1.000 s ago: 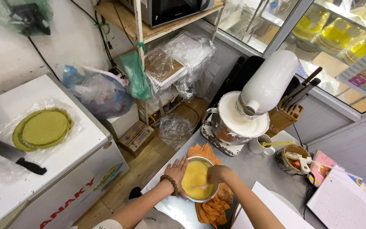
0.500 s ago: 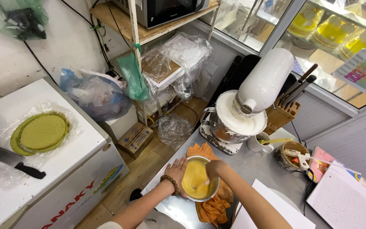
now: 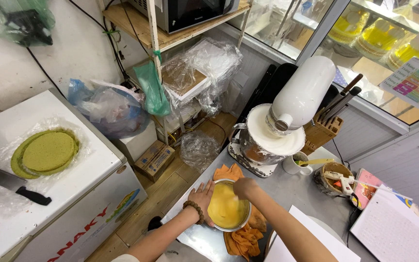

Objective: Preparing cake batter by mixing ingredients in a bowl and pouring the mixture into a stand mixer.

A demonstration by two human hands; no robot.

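- Low in the frame, centre: the metal bowl (image 3: 227, 209) of yellow batter sits on an orange cloth (image 3: 241, 237), which likely keeps it from sliding on the steel counter (image 3: 287, 194).
- Left hand (image 3: 202, 199) lies open, cupped against the bowl's left rim, apparently bracing it.
- Right hand (image 3: 245, 187) is curled closed over the bowl's upper right rim; what it grips, I cannot tell.
- Just above them stands the white stand mixer (image 3: 282, 121), close by.
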